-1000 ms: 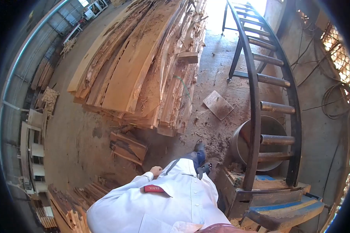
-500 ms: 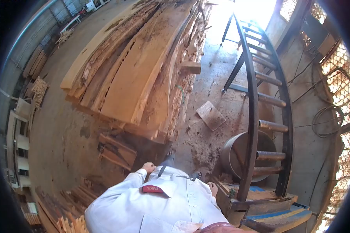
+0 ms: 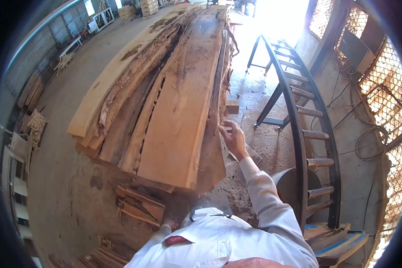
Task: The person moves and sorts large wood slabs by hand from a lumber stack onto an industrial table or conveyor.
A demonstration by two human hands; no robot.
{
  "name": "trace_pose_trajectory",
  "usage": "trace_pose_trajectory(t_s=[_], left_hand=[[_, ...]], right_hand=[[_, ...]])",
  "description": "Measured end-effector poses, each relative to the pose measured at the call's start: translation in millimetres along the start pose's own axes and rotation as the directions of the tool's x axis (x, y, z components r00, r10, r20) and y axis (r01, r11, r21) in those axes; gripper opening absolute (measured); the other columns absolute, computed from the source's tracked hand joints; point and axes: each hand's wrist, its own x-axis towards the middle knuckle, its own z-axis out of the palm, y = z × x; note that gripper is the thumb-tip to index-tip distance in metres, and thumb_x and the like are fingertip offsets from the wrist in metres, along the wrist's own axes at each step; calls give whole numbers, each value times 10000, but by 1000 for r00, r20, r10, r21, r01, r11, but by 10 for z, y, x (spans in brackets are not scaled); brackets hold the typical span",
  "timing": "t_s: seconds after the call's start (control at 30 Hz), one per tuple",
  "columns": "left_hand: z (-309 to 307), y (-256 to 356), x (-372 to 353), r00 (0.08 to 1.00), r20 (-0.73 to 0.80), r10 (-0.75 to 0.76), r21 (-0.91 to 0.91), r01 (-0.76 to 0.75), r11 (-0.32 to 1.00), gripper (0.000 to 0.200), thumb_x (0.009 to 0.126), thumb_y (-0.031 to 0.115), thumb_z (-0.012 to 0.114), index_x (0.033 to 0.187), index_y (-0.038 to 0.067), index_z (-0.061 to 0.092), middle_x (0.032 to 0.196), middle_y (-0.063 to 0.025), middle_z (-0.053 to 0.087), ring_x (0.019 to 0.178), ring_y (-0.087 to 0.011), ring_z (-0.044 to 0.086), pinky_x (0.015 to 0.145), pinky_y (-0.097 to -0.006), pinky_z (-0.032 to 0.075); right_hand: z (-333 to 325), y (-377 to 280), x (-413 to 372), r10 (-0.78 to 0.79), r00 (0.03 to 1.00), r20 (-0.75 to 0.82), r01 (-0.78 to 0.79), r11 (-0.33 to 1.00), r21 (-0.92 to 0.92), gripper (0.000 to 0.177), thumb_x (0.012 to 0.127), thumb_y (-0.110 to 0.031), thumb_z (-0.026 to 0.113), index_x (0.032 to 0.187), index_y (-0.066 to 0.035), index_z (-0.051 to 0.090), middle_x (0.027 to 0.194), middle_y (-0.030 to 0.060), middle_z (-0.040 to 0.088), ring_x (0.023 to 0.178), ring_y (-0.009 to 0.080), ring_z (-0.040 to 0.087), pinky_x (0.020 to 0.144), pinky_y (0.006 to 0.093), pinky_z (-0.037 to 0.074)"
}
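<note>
My right hand (image 3: 233, 139) is stretched forward at the right edge of a stack of thick rough-sawn wooden slabs (image 3: 174, 129). Its thumb and fingers are apart and bent, the fingertips right at the slab's bark-side edge. The top slab is broad and light brown, with a long dark crack to its left. Low by my side, close to the near end of the stack, hangs my left hand (image 3: 169, 223); its fingers are dim and mostly hidden.
A black-framed roller conveyor (image 3: 315, 134) runs along the right, beside a metal drum (image 3: 288, 185). Short wood offcuts (image 3: 140, 207) lie on the floor ahead of my left hand. Coiled cable (image 3: 373, 143) hangs at the right wall.
My right hand has risen from beside my body and reached forward to the slabs' right edge. My view has tilted up and shifted, and the left hand sits lower in it.
</note>
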Motion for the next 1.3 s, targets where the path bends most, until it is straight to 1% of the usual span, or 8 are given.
trace_pose_trajectory(t_s=[0.23,0.3,0.33,0.43,0.5,0.9,1.2,1.3], left_hand=[[-178,-411,-103,966,-170,195,534,-76,842,380,887,456,573,1134,198,703,1103,-62,703,1000,-280,628,848,-542,462],[-134,-495,5,877,121,465,992,-94,-81,420,905,509,509,1143,209,680,1143,-64,684,1075,-314,611,899,-596,431],[13,-586,-32,844,247,476,599,253,-760,441,914,536,477,1148,214,668,1163,-65,674,1113,-331,602,925,-623,415],[-67,-553,-9,963,-142,230,562,-113,819,415,926,510,494,1146,201,664,1139,-68,674,1063,-315,610,880,-587,429],[-71,-483,-85,973,-209,94,260,-37,965,398,935,492,505,1145,192,662,1123,-69,673,1030,-305,616,850,-564,438],[605,-290,-220,948,-252,-196,-631,-8,776,301,985,387,574,1137,138,647,1024,-80,672,833,-241,647,671,-421,492],[542,281,-685,803,-516,-299,-804,-334,491,237,1022,308,625,1131,98,635,951,-87,670,685,-193,671,536,-314,532],[136,-33,-614,787,-607,112,-764,-617,190,298,1009,349,636,1150,87,650,929,-39,669,807,-163,689,641,-329,543]], right_hand=[[418,-197,672,116,993,32,-94,915,-393,592,849,-421,773,1225,13,630,1172,236,704,1080,401,685,959,462,517],[449,-99,788,128,991,42,-99,903,-419,460,862,-350,770,1133,-3,639,1020,204,723,1025,361,702,845,440,564],[516,262,920,179,977,113,-164,978,-127,413,874,-332,754,1105,-11,634,987,178,718,934,318,703,759,410,559],[488,816,1196,268,904,333,-415,738,533,275,913,-275,707,1014,-35,619,872,99,681,697,188,663,539,323,510],[152,346,1077,375,831,412,-553,479,682,194,941,-229,682,943,-50,608,778,43,628,583,97,577,441,268,430],[-411,73,-964,-40,990,-133,42,999,11,215,990,-225,662,963,-20,602,675,39,598,548,118,557,516,316,452],[-775,-149,-2079,-135,978,161,106,979,176,244,972,-179,686,1099,11,600,710,115,665,604,153,633,579,318,497],[-804,-60,-2362,-170,930,327,99,969,225,263,971,-181,684,1123,13,595,717,147,663,615,189,668,574,356,502]])
